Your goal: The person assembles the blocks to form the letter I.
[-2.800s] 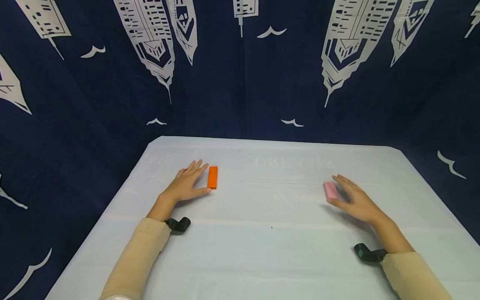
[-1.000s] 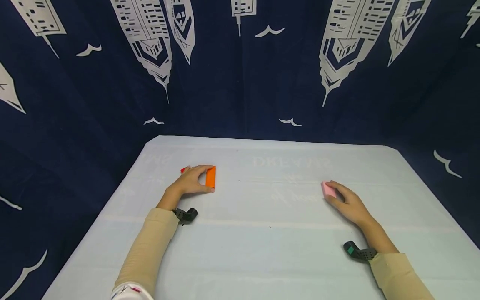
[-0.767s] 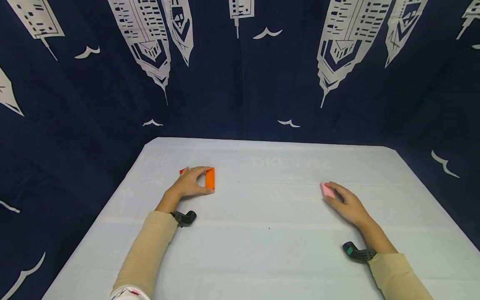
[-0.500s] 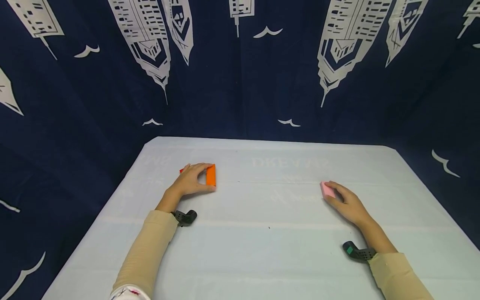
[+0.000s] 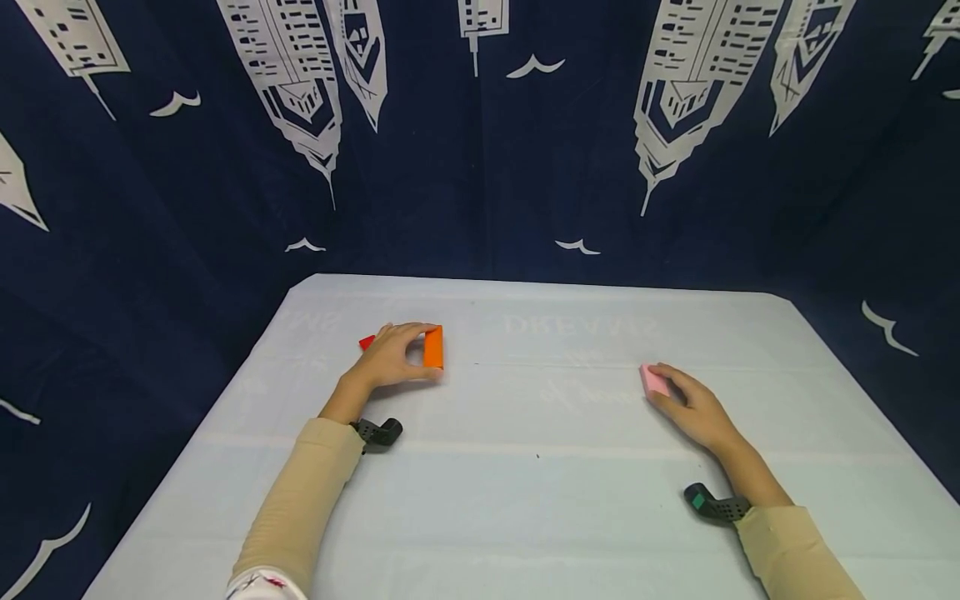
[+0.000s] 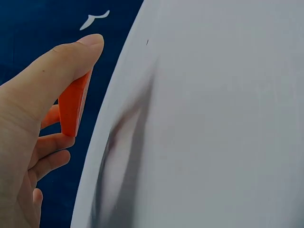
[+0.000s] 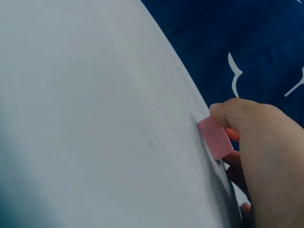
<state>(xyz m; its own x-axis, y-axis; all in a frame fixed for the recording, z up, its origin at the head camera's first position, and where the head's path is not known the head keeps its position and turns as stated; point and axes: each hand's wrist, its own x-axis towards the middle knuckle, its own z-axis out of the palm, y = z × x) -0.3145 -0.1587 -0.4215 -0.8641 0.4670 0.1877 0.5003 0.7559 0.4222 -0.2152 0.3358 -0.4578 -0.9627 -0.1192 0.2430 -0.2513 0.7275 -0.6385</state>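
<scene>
My left hand (image 5: 390, 354) pinches an orange rectangular block (image 5: 433, 347) by its two ends, thumb at the near end and fingers at the far end. In the left wrist view the orange block (image 6: 73, 105) shows above the tabletop's shadow, between thumb and fingertips. Behind that hand a red piece (image 5: 366, 342) peeks out, mostly hidden. On the right, a small pink block (image 5: 654, 381) is held between thumb and fingers of my right hand (image 5: 697, 408). The right wrist view shows the pink block (image 7: 216, 138) close against the white surface, thumb on its top end.
A white-covered table (image 5: 487, 500) spans the front. Dark blue printed cloth (image 5: 450, 192) hangs behind and beside it. Black wrist-worn devices sit on the left wrist (image 5: 381, 432) and right wrist (image 5: 716, 503). A tiny dark speck (image 5: 537, 456) lies mid-table.
Both hands, spread beside the blocks at first, have closed on them. The left hand has since carried the orange block slightly right and away, baring more of the red piece. The right hand stays put.
</scene>
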